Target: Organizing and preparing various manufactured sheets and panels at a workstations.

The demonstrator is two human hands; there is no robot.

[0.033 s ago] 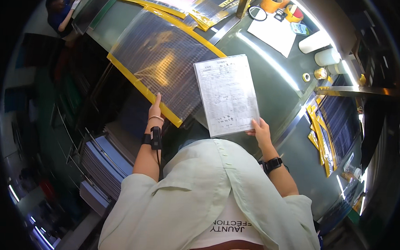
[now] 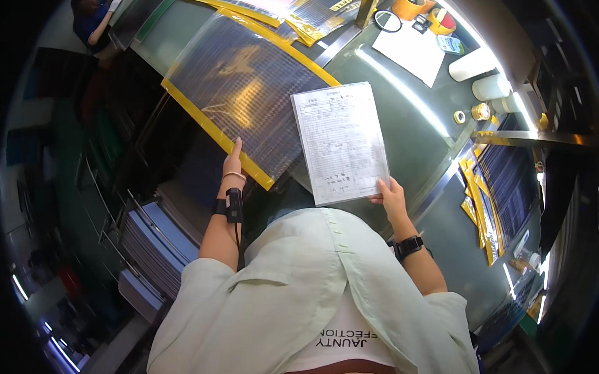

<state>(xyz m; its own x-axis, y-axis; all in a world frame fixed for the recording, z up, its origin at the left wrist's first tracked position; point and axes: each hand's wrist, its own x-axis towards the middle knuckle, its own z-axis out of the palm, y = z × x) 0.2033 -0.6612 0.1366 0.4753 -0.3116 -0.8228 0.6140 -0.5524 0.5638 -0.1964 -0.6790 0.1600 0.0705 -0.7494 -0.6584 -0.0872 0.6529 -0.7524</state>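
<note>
My left hand (image 2: 232, 163) grips the near edge of a large dark screen-like sheet with a fine grid (image 2: 220, 85), bordered in yellow tape and covered in shiny clear film. One finger lies on top of the tape; the rest are hidden underneath. Between the thumb and fingers of my right hand (image 2: 393, 196) is the lower right corner of a printed form in a clear sleeve (image 2: 340, 142). It is held above the table and overlaps the right end of the dark sheet. Handwriting shows on the form.
More yellow-taped sheets (image 2: 289, 22) lie at the back, others (image 2: 504, 187) at the right. Tape rolls (image 2: 459, 117), white rolls (image 2: 472, 64) and a white paper (image 2: 410, 52) lie on the green table (image 2: 395, 104). A rack of panels (image 2: 159, 238) stands at left. A person (image 2: 94, 18) works far left.
</note>
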